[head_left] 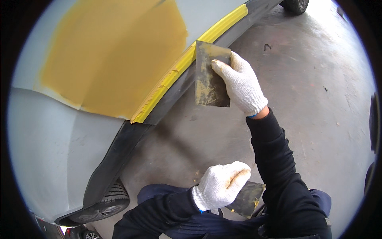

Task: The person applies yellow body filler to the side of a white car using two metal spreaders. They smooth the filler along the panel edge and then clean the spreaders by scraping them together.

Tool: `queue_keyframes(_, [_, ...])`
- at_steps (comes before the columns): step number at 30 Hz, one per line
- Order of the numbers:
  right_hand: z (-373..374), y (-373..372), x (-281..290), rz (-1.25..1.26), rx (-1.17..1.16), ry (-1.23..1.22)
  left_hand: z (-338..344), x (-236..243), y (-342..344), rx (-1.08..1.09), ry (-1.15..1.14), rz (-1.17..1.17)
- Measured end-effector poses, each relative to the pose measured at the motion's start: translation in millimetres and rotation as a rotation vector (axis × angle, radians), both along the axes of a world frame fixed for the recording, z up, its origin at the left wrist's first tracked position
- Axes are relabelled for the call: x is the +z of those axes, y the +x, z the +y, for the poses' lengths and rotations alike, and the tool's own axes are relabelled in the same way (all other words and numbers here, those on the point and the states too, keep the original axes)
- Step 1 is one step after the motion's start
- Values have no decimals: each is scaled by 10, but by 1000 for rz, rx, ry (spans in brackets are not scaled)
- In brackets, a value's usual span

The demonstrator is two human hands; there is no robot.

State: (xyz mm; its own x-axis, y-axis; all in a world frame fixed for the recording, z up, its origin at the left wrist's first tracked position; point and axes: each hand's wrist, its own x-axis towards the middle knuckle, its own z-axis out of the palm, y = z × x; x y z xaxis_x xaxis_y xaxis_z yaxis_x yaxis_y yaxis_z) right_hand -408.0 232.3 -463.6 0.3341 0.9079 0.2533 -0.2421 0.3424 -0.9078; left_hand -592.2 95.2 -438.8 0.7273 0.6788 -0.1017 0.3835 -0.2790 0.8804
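Observation:
My right hand (246, 85), in a white knitted glove, pinches a thin dark filler spreader (211, 89) smeared with dried yellowish filler. Its upper edge is at the yellow masking tape (163, 85) along the lower side of the grey car door (32, 63); whether it touches cannot be told. On the door lies a large, smooth tan patch of filler (119, 55). My left hand (221, 185), gloved too, is closed low over my lap around a second dark spreader (248, 199) with yellow smears. The fingers' far side is hidden.
Black sill trim (171, 93) runs below the tape. A rear-side wheel (103, 207) stands at lower left and another wheel (296, 4) at the top right. The grey concrete floor (310, 99) bears small debris. Another vehicle (79, 232) shows at the bottom left.

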Motion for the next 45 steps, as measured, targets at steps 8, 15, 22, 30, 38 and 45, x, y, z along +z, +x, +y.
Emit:
queue_keyframes(8, [1, -6, -39, -126, 11, -21, -39, -2, 73, -10, 72, -55])
queue_keyframes(15, [60, 56, -21, -112, 23, -35, 27, 109, 245, -21, -5, -35])
queue_keyframes(22, [93, -16, -8, -164, 36, -41, 87, 166, 387, -30, 46, -85])
queue_keyframes(30, [-67, -572, -65, -121, 72, -40, -2, 88, 89, -40, 24, -113])
queue_keyframes(38, [-102, -720, -106, -122, 81, -21, -12, 49, 77, -57, 41, -147])
queue_keyframes(45, [-190, -857, -89, -184, 109, -8, -21, 94, 90, -68, 31, -159])
